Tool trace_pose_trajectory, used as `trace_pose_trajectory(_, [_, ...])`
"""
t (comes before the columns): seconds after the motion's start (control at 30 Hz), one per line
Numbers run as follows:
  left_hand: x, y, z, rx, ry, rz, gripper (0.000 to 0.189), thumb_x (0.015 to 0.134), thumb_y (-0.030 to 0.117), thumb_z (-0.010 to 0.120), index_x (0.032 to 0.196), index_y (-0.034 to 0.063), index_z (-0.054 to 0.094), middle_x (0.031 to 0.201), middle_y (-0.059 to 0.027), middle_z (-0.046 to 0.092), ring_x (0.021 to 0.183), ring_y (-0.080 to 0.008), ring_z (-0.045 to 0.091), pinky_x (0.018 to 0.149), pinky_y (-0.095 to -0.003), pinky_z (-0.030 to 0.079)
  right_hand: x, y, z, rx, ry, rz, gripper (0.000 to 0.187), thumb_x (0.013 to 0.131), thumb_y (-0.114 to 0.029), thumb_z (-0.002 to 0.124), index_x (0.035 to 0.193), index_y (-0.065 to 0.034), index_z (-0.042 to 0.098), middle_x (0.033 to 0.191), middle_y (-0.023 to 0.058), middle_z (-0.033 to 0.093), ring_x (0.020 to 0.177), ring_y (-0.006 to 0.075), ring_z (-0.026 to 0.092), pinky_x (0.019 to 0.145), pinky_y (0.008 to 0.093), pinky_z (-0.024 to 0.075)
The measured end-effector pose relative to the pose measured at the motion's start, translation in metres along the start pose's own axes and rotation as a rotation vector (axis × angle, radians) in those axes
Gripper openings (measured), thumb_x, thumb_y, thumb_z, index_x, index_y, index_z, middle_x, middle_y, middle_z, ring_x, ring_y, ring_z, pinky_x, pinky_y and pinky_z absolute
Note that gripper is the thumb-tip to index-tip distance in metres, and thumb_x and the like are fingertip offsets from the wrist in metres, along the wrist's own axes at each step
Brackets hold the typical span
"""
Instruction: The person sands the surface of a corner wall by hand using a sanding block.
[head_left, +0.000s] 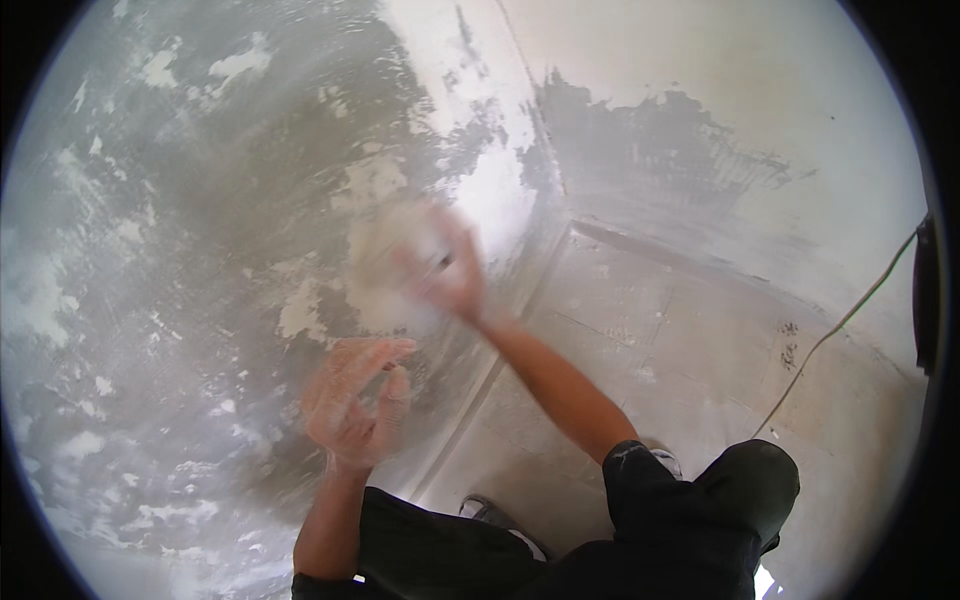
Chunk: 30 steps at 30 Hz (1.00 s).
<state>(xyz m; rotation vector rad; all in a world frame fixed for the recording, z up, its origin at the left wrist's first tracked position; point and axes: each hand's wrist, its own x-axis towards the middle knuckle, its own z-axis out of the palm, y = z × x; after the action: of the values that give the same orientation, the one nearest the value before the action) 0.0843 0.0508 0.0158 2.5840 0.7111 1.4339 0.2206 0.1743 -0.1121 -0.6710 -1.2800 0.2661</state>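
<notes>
My right hand (454, 274) reaches forward to the wall, smeared by motion. It seems to hold a pale, roundish pad (386, 259) against the wall surface, too blurred to name more exactly. Lower and to the left, my left hand (360, 401) is raised by the same wall, its fingers bent and apart from the thumb. Nothing is held in it, and pale dust coats its skin. The plastered wall (210, 247) fills the left side, grey with patchy white areas and streaks. Whether the left fingertips touch it, I cannot tell.
A second wall (697, 67) with a grey smear (645, 135) meets the first at a corner. Below lies a dusty floor (600, 322) with dark markings (787, 345). A thin cable (817, 345) runs from a dark object (926, 292) at the right. My shoe (487, 514) stands near the wall's base.
</notes>
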Motion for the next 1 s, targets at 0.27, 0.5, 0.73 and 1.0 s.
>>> trace_pose_trajectory(0.27, [-0.017, -0.009, -0.016, 0.01, 0.113, -0.144, 0.021, 0.085, -0.002, 0.061, 0.106, -0.0041, 0.064, 0.086, -0.0169, 0.07, 0.074, -0.022, 0.065, 0.066, -0.0314, 0.052, 0.012, 0.04, -0.008, -0.28, 0.56, 0.44, 0.049, 0.098, -0.025, 0.051, 0.145, -0.0135, 0.042, 0.152, 0.0243, 0.022, 0.134, 0.0361, 0.032, 0.112, 0.0448, 0.0267])
trace_pose_trajectory(0.5, [-0.009, -0.007, -0.024, 0.08, -0.071, -0.025, 0.025, 0.091, -0.004, 0.054, 0.115, -0.006, 0.058, 0.098, -0.0178, 0.067, 0.082, -0.021, 0.062, 0.069, -0.0294, 0.051, -0.03, 0.009, 0.017, 0.255, 0.043, 0.316, 0.059, 0.083, -0.019, 0.072, 0.137, -0.0094, 0.051, 0.141, 0.0237, 0.038, 0.131, 0.0342, 0.038, 0.105, 0.0482, 0.0361])
trace_pose_trajectory(0.73, [-0.011, 0.001, -0.023, -0.031, -0.002, -0.05, 0.026, 0.083, -0.005, 0.062, 0.11, -0.0043, 0.063, 0.089, -0.0173, 0.071, 0.074, -0.0214, 0.065, 0.063, -0.0283, 0.051, -0.009, 0.091, -0.048, -0.496, 0.582, 0.535, 0.056, 0.091, -0.016, 0.058, 0.144, -0.0132, 0.043, 0.147, 0.0233, 0.03, 0.13, 0.0345, 0.037, 0.108, 0.0407, 0.0338])
trace_pose_trajectory(1.0, [-0.018, -0.007, -0.023, -0.088, -0.079, -0.127, 0.027, 0.09, -0.004, 0.054, 0.117, -0.0058, 0.058, 0.097, -0.019, 0.066, 0.084, -0.0216, 0.063, 0.066, -0.0293, 0.051, -0.038, -0.024, 0.038, -0.229, 0.152, -0.181, 0.058, 0.087, -0.019, 0.068, 0.139, -0.0065, 0.047, 0.143, 0.022, 0.034, 0.124, 0.0342, 0.044, 0.103, 0.0464, 0.0394])
